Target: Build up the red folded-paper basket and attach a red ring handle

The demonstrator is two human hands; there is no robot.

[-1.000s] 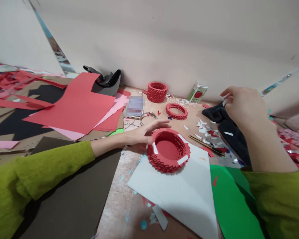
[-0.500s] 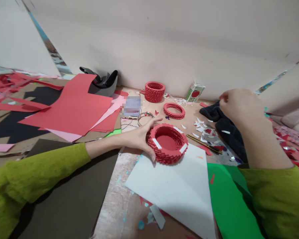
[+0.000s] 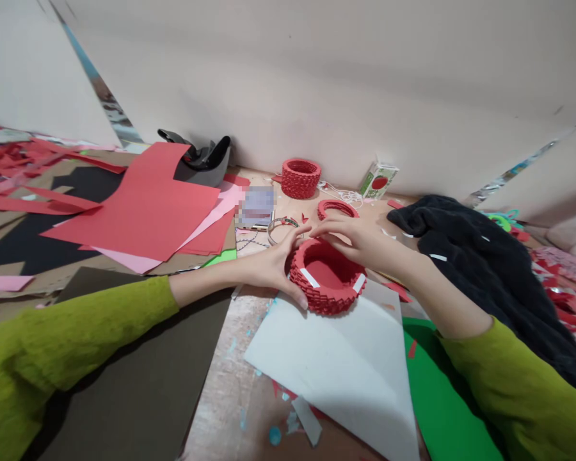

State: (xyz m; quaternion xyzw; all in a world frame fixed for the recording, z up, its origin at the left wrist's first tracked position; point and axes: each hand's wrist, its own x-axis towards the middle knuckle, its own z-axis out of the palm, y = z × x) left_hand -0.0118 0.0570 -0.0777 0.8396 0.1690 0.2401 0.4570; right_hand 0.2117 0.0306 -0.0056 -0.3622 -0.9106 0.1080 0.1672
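A round red bowl of layered folded paper sits on a white sheet, with white strips on its rim. My left hand is curved around its left side, thumb at the front and fingers behind, gripping it. My right hand reaches over the bowl's far right rim from the right. Its fingers are stretched out and slightly bent, the tips close to my left fingertips; the thumb and part of the rim are hidden. A thinner red paper ring lies just behind, partly covered by my right hand.
A taller red paper ring stack stands by the wall beside white string and a small box. Red sheets lie left, a phone at centre. Dark cloth and a green sheet lie right.
My right hand has come down from above the dark cloth, moving left to the bowl's far rim, and its fingers have extended. My left hand keeps its hold on the bowl.
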